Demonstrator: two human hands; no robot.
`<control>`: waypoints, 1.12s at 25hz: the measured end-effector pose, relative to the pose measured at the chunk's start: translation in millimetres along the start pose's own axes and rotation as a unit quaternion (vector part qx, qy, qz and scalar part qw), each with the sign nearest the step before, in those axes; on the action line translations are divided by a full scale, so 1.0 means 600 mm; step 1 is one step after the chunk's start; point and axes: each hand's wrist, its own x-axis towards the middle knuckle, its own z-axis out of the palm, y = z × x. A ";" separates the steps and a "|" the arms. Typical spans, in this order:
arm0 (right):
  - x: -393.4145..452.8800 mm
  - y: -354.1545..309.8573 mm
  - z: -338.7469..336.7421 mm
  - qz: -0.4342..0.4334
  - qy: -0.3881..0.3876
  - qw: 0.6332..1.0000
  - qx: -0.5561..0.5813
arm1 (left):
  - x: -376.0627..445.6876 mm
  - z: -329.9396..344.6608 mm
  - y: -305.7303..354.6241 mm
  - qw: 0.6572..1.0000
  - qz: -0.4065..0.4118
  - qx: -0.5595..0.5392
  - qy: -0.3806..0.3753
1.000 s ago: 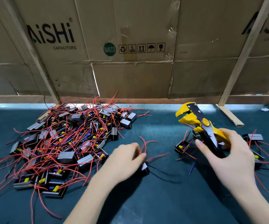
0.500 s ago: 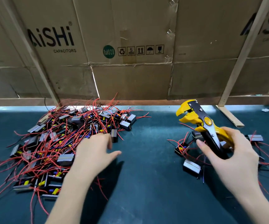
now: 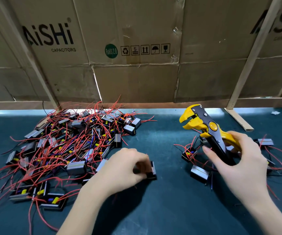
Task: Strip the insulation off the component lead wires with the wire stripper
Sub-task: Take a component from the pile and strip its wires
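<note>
My right hand (image 3: pixel 242 160) grips the handles of a yellow and black wire stripper (image 3: pixel 204 126), its jaws pointing up and to the left above the mat. My left hand (image 3: pixel 121 168) holds a small black component (image 3: pixel 151 170) at the right edge of a big pile of components (image 3: pixel 65 150) with red lead wires. The component in my fingers is blurred and partly hidden by them. Under and around the stripper lie a few more components (image 3: pixel 198 172) with red leads.
Everything sits on a dark green mat (image 3: pixel 162 209). A wall of flattened cardboard boxes (image 3: pixel 136 65) on wooden slats (image 3: pixel 238 119) closes off the back of the bench. More components with wires (image 3: pixel 265 142) lie at the far right.
My left hand let go of a component beside the stripper, reached left to the pile, and now has come back right holding a fresh one. My right hand and the stripper barely moved.
</note>
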 end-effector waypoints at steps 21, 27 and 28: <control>-0.001 0.008 0.003 -0.038 -0.021 0.995 -0.092 | 0.017 0.024 -0.024 0.967 -0.189 -0.099 0.138; -0.011 0.012 0.010 -0.120 -0.069 0.959 -0.247 | 0.033 0.070 0.004 0.943 -0.184 -0.225 0.161; -0.015 0.012 0.013 -0.115 -0.077 0.955 -0.261 | 0.033 0.069 0.002 0.939 -0.176 -0.246 0.163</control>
